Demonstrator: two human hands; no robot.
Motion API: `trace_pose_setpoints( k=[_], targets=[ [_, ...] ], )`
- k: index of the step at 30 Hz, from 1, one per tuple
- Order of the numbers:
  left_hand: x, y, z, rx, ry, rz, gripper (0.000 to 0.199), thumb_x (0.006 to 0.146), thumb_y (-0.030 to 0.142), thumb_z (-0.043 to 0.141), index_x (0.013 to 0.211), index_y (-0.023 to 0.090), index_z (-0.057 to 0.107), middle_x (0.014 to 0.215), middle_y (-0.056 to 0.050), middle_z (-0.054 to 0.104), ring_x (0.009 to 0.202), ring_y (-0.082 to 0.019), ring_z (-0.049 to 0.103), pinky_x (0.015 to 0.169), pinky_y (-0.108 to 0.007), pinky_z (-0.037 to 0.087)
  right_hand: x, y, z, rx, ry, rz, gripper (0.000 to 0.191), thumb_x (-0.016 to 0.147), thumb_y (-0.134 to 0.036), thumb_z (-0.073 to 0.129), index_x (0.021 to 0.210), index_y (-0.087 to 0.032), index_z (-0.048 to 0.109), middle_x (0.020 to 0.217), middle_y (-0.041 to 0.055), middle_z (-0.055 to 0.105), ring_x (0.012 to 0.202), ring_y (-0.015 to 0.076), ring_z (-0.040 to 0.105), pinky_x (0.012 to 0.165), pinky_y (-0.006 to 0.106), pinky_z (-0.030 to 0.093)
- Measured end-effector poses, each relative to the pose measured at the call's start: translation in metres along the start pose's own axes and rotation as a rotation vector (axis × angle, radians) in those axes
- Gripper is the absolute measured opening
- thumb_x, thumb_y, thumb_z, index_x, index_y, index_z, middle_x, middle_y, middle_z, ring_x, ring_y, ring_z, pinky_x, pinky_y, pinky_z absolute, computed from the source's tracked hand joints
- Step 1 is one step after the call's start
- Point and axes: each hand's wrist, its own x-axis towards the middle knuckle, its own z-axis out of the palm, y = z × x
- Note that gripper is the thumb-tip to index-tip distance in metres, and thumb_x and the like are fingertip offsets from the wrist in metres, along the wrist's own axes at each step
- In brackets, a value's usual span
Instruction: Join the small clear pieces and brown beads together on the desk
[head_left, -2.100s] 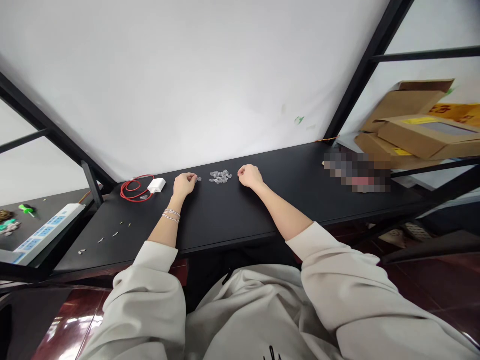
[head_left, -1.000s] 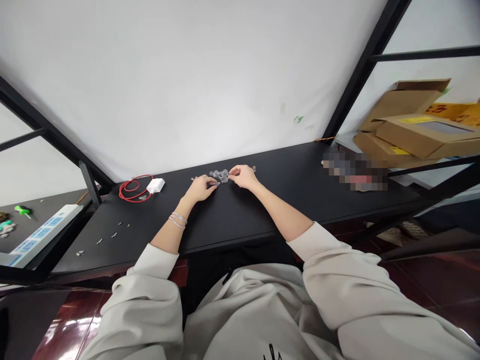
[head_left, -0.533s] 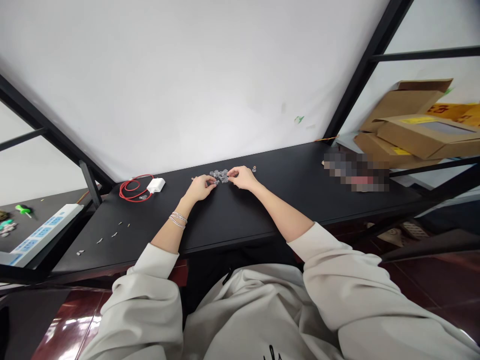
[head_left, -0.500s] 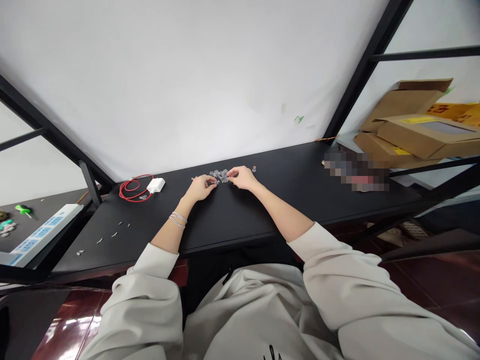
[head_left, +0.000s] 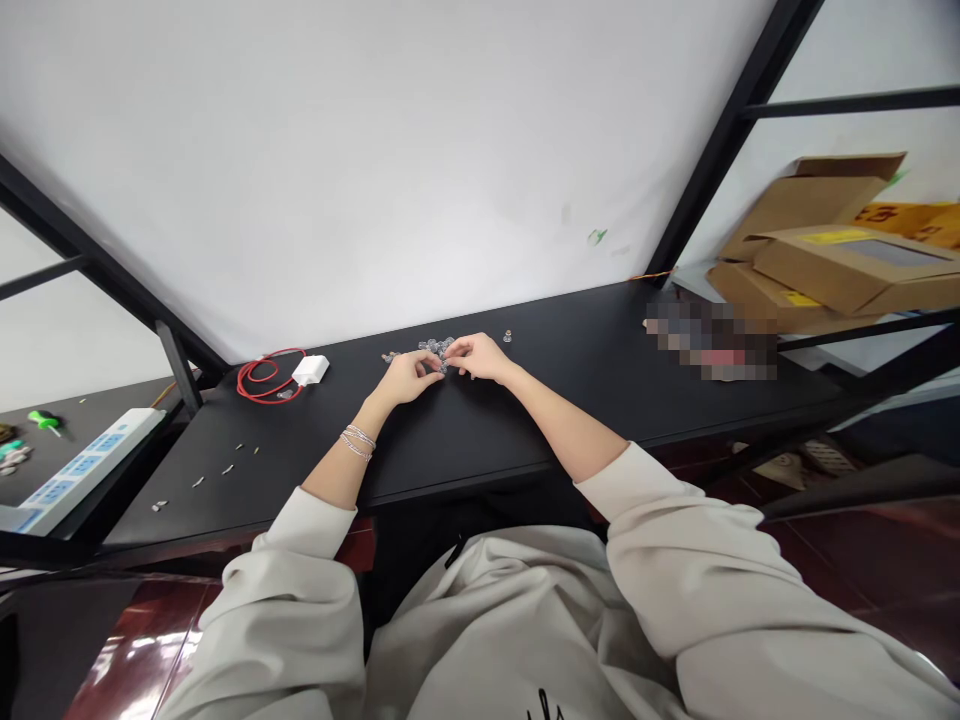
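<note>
**Fingers, left hand [head_left: 427, 366]:** curled and closed inward, tips at the near edge of the clear pieces.
**Fingers, right hand [head_left: 454, 349]:** also curled and closed, reaching toward the left fingertips, with the two sets almost meeting. Whether either set grips a piece is too small to tell.

**Clear plastic pieces [head_left: 436, 345]:** small, in a loose cluster on the counter, directly between and just beyond the fingertips. One separate piece [head_left: 508, 336] lies beyond the right hand; another [head_left: 388, 356] lies just beyond the left hand.

**Left hand [head_left: 405, 377]** and **right hand [head_left: 480, 358]:** both rest palm down, wrists low, near the counter's middle.
**Silver bracelets [head_left: 358, 441]:** several strands on the left wrist.
**Cream sleeves [head_left: 309, 522]:** pushed back from both forearms.

**Black counter [head_left: 450, 430]:** carries everything listed here.
**White charger [head_left: 311, 370]:** left of the left hand, touching a **coiled red cable [head_left: 241, 380]**.
**Small metal-looking bits [head_left: 225, 469]:** scattered toward the counter's left end.
**Cardboard boxes [head_left: 855, 262]:** stacked on a shelf beyond the counter's right end.
</note>
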Motion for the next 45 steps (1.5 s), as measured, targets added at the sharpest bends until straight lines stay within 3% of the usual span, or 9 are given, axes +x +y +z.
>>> trace_pose_setpoints(
  k=[20, 28, 45],
  targets=[
    [0.0, 0.0, -0.001, -0.052, -0.012, -0.033, 0.024, 0.076, 0.032, 0.081, 0.094, 0.018, 0.075, 0.092, -0.005, 0.077, 0.06, -0.012, 0.059, 0.062, -0.027, 0.049, 0.003, 0.002, 0.001, 0.028, -0.035, 0.002, 0.01, 0.084, -0.009, 0.078, 0.091, -0.014, 0.084, 0.059, 0.0017, 0.069, 0.05, 0.0106, 0.06, 0.041, 0.017, 0.047],
    [0.0, 0.002, 0.0, -0.053, 0.003, -0.048, 0.024, 0.074, 0.032, 0.083, 0.091, 0.017, 0.074, 0.089, -0.004, 0.076, 0.06, -0.012, 0.058, 0.062, -0.028, 0.049, -0.001, -0.004, 0.001, 0.15, -0.021, 0.037, 0.007, 0.082, -0.004, 0.078, 0.083, -0.01, 0.078, 0.065, 0.0032, 0.072, 0.048, 0.01, 0.063, 0.037, 0.016, 0.046],
    [0.001, 0.002, 0.001, -0.082, 0.012, -0.047, 0.023, 0.073, 0.032, 0.083, 0.089, 0.018, 0.074, 0.088, -0.004, 0.076, 0.06, -0.012, 0.058, 0.064, -0.028, 0.049, -0.005, -0.009, 0.001, 0.273, -0.01, 0.151, 0.016, 0.078, -0.01, 0.088, 0.077, -0.012, 0.072, 0.066, 0.0053, 0.074, 0.051, 0.0144, 0.07, 0.04, 0.018, 0.053]
  ],
)
